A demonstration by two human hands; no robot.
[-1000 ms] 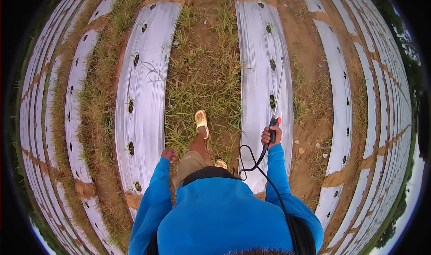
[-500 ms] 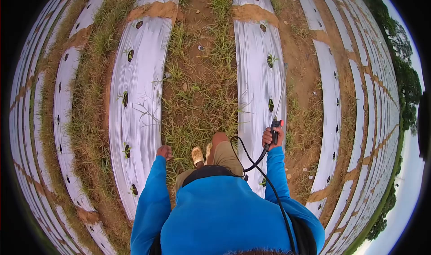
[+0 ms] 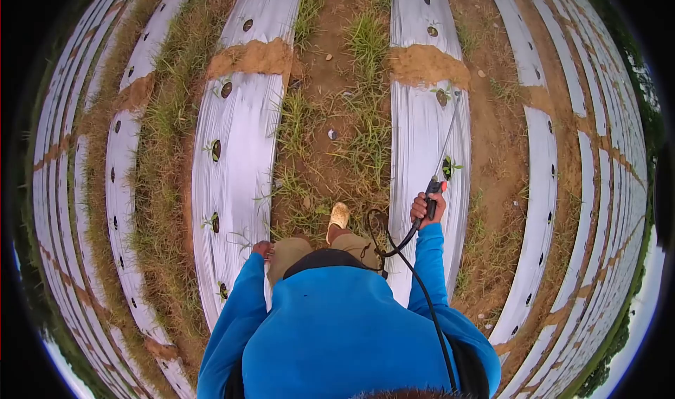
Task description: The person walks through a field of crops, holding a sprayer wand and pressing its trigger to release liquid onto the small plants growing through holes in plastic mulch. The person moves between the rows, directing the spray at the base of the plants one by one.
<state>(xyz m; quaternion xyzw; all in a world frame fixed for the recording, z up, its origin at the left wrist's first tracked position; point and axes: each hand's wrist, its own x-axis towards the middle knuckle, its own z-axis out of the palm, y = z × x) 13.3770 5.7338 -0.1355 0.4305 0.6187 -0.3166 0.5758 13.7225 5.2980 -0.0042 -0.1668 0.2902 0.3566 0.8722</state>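
Note:
My right hand (image 3: 428, 209) is wrapped round the black handle of a spray wand (image 3: 437, 188) with a red part on top. Its thin metal lance reaches forward over the right-hand plastic-covered bed (image 3: 415, 128), with the tip near a seedling (image 3: 442, 97) in a planting hole. Another seedling (image 3: 450, 167) grows just beside the lance. From the handle a black hose (image 3: 422, 283) loops back past my waist. My left hand (image 3: 264, 250) hangs low by my thigh, above the edge of the left-hand bed (image 3: 242, 146), fingers curled, with nothing visible in it.
Between the two beds runs a grassy dirt path (image 3: 327, 167), where my light-coloured shoe (image 3: 339, 215) shows. Soil strips (image 3: 429, 66) cross the plastic ahead. More covered rows lie on both sides. A small pale object (image 3: 332, 134) lies on the path.
I have moved forward along the path, so beds and seedlings have shifted toward me. The wand tip now lies near a seedling farther up the row. My right hand keeps its grip.

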